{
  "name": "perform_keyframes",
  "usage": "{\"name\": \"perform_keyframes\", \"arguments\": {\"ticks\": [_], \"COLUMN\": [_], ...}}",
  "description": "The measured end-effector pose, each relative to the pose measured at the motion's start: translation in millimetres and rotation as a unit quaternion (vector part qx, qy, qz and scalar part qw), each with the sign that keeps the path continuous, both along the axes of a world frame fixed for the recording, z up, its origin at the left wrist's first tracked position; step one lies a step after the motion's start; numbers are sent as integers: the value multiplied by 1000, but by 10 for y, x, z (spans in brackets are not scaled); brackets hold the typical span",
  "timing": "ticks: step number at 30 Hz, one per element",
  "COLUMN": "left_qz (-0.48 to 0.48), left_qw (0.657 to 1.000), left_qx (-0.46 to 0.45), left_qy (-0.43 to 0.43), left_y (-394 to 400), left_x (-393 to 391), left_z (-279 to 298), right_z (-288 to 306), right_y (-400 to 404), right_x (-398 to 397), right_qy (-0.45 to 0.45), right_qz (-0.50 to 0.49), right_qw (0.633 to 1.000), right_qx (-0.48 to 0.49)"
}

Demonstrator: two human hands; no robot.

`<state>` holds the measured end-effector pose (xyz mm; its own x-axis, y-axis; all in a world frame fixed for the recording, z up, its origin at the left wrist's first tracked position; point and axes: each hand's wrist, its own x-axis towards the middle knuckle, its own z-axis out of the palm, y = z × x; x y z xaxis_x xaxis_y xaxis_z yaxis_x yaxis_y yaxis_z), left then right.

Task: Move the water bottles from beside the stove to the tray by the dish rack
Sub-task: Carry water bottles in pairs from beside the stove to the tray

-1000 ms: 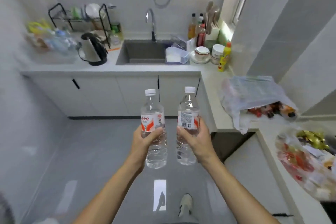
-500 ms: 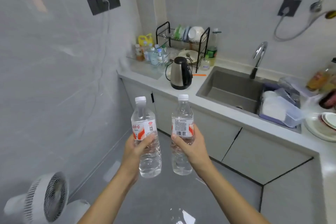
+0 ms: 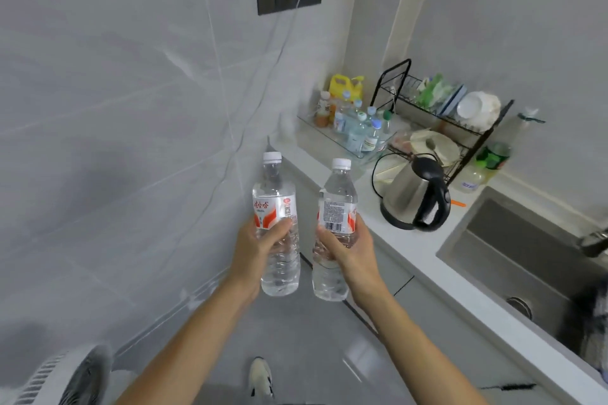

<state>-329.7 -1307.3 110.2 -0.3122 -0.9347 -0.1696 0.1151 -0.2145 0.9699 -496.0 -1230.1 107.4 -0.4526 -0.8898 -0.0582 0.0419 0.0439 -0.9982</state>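
My left hand point(image 3: 260, 250) and right hand point(image 3: 348, 251) each clamp an upright water bottle point(image 3: 276, 207) (second bottle point(image 3: 335, 217)), open floor point(image 3: 296, 339) below, counter edge point(image 3: 329, 174) and tray point(image 3: 329, 138) ahead.

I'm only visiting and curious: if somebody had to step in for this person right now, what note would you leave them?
Left hand: gripping one water bottle, upright, cap on.
Right hand: gripping the second bottle, likewise upright and capped.
Both are held in the air over the floor, short of the counter.
The clear tray sits on the counter left of the dish rack and already holds several bottles.
Done: both bottles picked up.
Left: set them in the tray.
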Motion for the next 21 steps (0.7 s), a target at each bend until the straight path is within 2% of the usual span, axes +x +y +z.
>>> {"name": "perform_keyframes", "arguments": {"ticks": [5, 14, 21], "left_qz": [-44, -96, -103], "left_qw": [999, 995, 994], "left_qx": [9, 10, 40], "left_qy": [5, -15, -4], "left_y": [-1110, -2529, -3579], "left_x": [-298, -1167, -2090], "left_z": [101, -39, -115], "right_z": [102, -19, -70], "right_y": [-970, -2282, -3266], "right_x": [-285, -1051, -1944], "right_qy": [-8, -43, -91], "right_qz": [-34, -72, -48], "right_qw": [999, 996, 995], "right_qx": [13, 10, 3]}}
